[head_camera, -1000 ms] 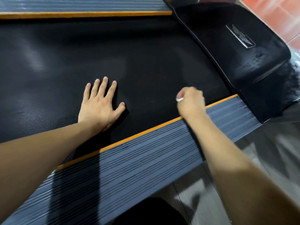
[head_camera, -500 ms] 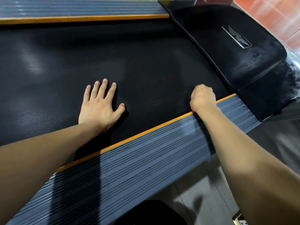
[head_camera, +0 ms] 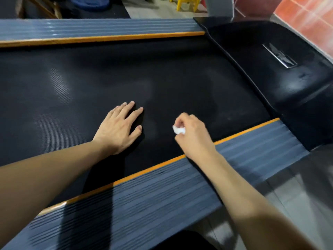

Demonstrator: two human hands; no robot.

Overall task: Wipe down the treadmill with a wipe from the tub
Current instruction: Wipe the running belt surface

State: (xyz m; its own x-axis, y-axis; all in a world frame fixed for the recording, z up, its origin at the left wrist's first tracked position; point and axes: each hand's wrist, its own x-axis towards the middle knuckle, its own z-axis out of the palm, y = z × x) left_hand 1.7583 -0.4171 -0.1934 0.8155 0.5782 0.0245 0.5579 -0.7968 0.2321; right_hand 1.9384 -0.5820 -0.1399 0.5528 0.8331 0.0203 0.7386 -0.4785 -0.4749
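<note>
A crumpled white wipe (head_camera: 179,130) sits bunched in the curled fingers of the right hand (head_camera: 191,135), over the black belt (head_camera: 108,73) near its orange-edged near rail (head_camera: 252,147). The left hand (head_camera: 119,126) lies flat, fingers spread, on the belt just beside it. The belt runs left to right between grey ribbed rails, ending at the black motor cover (head_camera: 270,56). A yellow stool (head_camera: 187,3) stands beyond.

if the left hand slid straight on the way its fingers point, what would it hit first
Probably nothing soon: the left hand lies flat on the black belt, fingers pointing up and right across bare belt. First in that line looks like the black motor cover, though depth is hard to judge.
</note>
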